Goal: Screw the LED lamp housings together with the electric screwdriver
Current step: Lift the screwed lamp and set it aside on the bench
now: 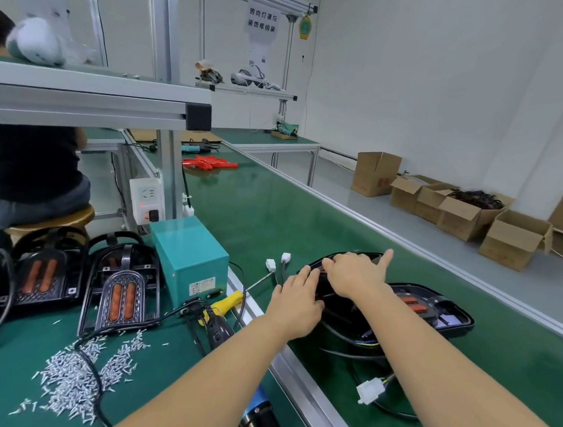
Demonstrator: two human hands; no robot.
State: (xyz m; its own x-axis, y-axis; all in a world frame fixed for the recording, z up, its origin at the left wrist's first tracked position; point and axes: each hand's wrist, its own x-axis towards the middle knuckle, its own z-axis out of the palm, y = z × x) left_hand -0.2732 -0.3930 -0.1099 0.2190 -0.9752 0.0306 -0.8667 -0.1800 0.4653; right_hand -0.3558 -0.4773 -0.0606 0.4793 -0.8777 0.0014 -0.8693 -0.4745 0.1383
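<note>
Now both hands rest on the glossy black plastic lamp housing (435, 317) on the green conveyor belt (272, 219), at about four o'clock. Left hand (295, 304) and right hand (353, 275) press with loosely bent fingers, gripping nothing. It looks light, rigid and slippery; hold by the rim, clear of trailing wires.

One head-worn wide-angle view looks forward and down along the green conveyor belt (273, 212), close over both outstretched forearms.
</note>
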